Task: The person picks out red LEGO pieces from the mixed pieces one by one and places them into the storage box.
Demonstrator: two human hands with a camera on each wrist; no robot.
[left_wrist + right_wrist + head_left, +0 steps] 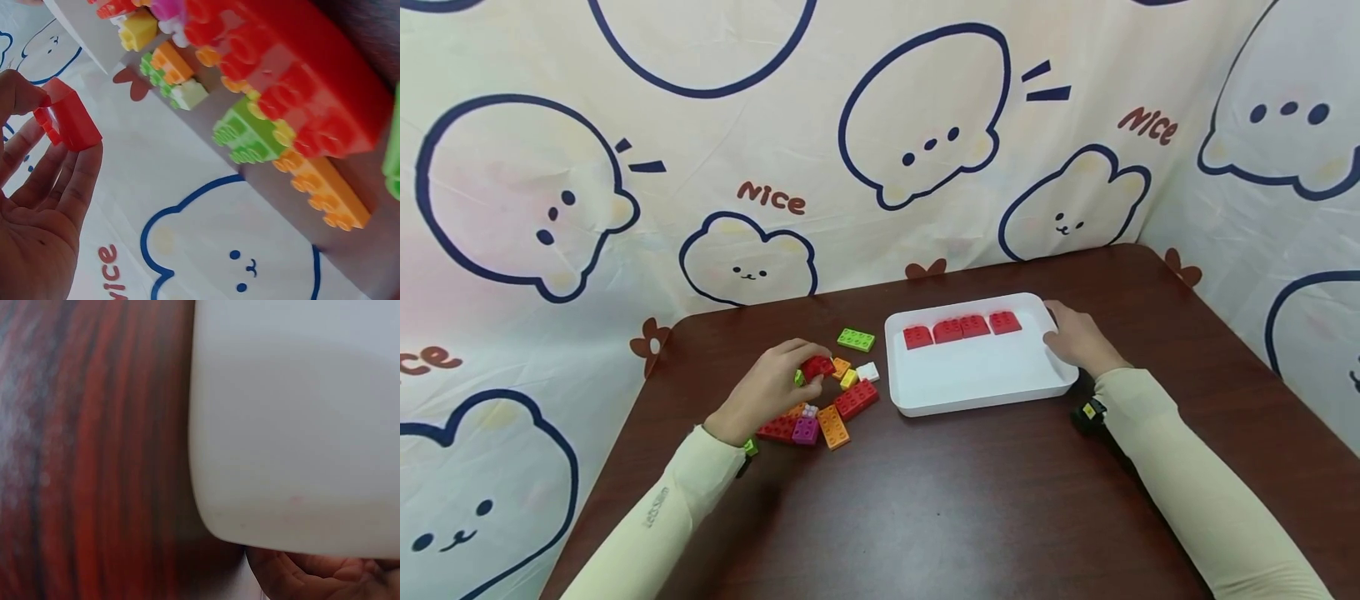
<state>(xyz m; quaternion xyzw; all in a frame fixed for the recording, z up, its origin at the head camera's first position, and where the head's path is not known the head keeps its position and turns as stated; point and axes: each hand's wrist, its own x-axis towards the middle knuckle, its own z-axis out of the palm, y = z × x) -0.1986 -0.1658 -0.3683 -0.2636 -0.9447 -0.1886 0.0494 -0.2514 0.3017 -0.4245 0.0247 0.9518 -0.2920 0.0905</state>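
One left hand (769, 390) and one right hand (1081, 340) are seen, with one surface (970, 500) and one white tray (962, 377). Four red bricks (975, 325) are counted in the tray, one held red brick (817, 367), and one purple brick (806, 431) among loose bricks (833, 427), whose total cannot be told.

Smooth plastic bricks (856, 400) and tray (973, 379); wood-grained table (940, 500) (faintly glossy).

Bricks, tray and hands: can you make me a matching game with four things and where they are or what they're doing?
1. Left hand
2. Purple brick
3. White tray
4. Right hand

A. contains a row of red bricks
B. holds the tray's edge
C. grips one red brick
D. sits beside an orange brick

Pairs: 1-C, 2-D, 3-A, 4-B
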